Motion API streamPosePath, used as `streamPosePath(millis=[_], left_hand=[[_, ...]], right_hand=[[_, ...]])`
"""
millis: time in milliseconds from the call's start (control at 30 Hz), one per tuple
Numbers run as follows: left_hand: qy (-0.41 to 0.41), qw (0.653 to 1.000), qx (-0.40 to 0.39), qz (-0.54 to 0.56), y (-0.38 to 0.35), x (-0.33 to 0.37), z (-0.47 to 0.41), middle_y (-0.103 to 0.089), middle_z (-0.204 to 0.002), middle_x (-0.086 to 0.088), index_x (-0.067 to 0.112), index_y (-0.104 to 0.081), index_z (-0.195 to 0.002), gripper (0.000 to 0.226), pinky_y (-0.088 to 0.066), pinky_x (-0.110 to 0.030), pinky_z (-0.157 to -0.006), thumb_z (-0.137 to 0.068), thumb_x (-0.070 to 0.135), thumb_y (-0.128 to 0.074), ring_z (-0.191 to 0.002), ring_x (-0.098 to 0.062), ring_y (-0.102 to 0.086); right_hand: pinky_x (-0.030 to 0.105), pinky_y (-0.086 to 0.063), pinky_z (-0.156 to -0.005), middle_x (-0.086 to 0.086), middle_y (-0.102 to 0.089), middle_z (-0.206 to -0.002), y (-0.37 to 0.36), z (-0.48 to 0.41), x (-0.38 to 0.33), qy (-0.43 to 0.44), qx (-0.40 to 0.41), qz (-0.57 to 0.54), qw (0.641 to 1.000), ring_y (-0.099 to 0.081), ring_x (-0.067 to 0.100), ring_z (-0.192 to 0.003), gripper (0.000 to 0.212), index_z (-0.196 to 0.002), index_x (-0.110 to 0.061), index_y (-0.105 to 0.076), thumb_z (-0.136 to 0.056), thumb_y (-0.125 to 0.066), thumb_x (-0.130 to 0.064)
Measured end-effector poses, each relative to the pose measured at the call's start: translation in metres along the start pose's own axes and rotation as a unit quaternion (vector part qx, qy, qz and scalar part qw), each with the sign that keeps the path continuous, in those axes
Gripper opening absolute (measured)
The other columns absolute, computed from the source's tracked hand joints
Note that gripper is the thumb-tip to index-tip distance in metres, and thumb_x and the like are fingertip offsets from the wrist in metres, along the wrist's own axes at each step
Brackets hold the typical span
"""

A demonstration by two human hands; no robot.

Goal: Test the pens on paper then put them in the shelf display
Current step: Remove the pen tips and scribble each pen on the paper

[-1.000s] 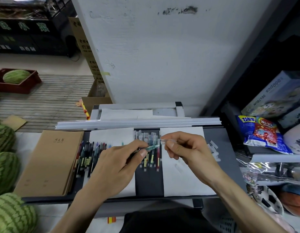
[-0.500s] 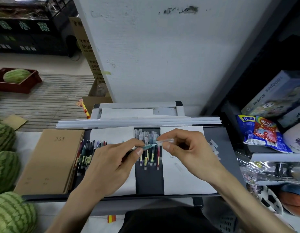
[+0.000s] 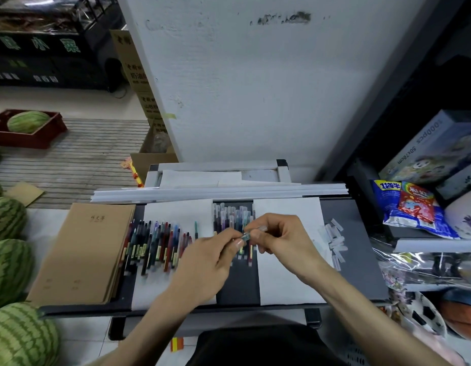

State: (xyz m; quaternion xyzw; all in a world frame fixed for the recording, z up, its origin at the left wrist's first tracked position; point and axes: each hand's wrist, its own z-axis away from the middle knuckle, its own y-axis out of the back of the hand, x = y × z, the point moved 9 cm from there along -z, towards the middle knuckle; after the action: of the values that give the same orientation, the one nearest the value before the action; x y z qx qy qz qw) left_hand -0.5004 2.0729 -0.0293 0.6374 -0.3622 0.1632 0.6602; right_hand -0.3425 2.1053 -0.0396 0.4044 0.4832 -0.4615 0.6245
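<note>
Grey bench top (image 3: pixel 358 260) carries brown notebooks (image 3: pixel 81 254) at its left edge, a left paper sheet (image 3: pixel 176 215) and a right paper sheet (image 3: pixel 290 283), with bare room toward the right edge. Above the dark strip between the sheets, the left hand (image 3: pixel 205 265) pinches a green pen (image 3: pixel 245 235) and the right hand (image 3: pixel 284 241) pinches the clear cap (image 3: pixel 260 229) at its tip. Loose pens (image 3: pixel 152 244) overlap the left sheet; capped pens (image 3: pixel 229 215) fill the strip's far end; spare caps (image 3: pixel 334 241) lie near the right edge.

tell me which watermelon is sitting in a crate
The watermelon at far upper left, alone in the red crate on the slatted floor. The other watermelons lie loose along the left edge.
</note>
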Motion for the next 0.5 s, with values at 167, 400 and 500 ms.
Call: streamPosePath(millis=[167, 400, 500], left_hand=[[0.107, 0.993, -0.034, 0.042, -0.044, -0.062, -0.013, -0.065, -0.095, 0.005, 0.024, -0.077, -0.109, 0.014, -0.043, -0.020, -0.077, -0.104, 0.026, -0.064, -0.085, -0.006, -0.060], [0.282, 0.959, -0.007, 0.022, -0.058, -0.132, -0.039, -0.072, -0.072, -0.010, 0.002, -0.071, -0.075, 0.033, -0.042, -0.025, -0.062, -0.100, 0.024, -0.066, -0.069, -0.023, -0.065], [0.258, 0.965, -0.035, -0.013, -0.068, -0.122, -0.061, -0.051, -0.057, -0.011, 0.007, -0.054, -0.059, 0.040, -0.042, -0.026, -0.056, -0.095, 0.017, -0.068, -0.055, -0.020, -0.047]], right_hand=[[0.025, -0.050, -0.059, 0.010, -0.075, -0.083, 0.008, -0.014, 0.075, -0.135, 0.046, -0.053, 0.988, -0.065, 0.020, -0.065, 0.011, -0.106, -0.007, -0.075, -0.096, -0.071, -0.006], [0.031, -0.054, -0.086, -0.007, -0.071, -0.116, 0.058, -0.010, 0.123, -0.137, 0.081, 0.439, 0.884, -0.067, 0.017, -0.102, 0.026, -0.120, -0.024, -0.068, -0.098, -0.056, -0.031], [0.035, -0.055, -0.089, -0.003, -0.064, -0.128, 0.084, -0.004, 0.134, -0.142, 0.098, 0.530, 0.830, -0.066, 0.020, -0.110, 0.034, -0.131, -0.022, -0.062, -0.098, -0.053, -0.026]])
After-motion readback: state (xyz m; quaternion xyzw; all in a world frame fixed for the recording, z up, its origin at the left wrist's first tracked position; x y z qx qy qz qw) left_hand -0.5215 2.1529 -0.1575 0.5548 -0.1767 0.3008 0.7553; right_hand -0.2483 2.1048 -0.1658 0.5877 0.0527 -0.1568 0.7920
